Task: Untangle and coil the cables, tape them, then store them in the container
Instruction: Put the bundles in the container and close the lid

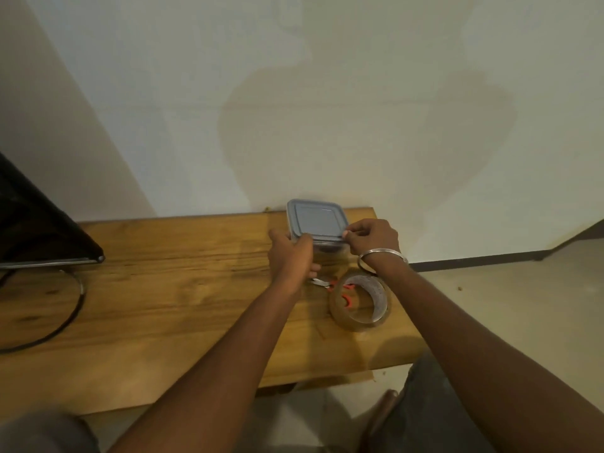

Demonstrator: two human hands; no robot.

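— Tape first: what's nearest on the wooden table (163, 322)?
— A roll of clear brown packing tape (359, 304) standing on edge near the table's right end, with small orange-handled scissors (340, 291) partly hidden behind it.
— And the hands?
— Just beyond. The left hand (291, 256) grips the left front of the square clear plastic container (327, 248); the right hand (374, 238), a metal bangle (380, 258) on its wrist, pinches the front right corner of the grey-blue lid (315, 220).
— Cables?
— Something dark shows inside, unclear. The container sits by the wall.
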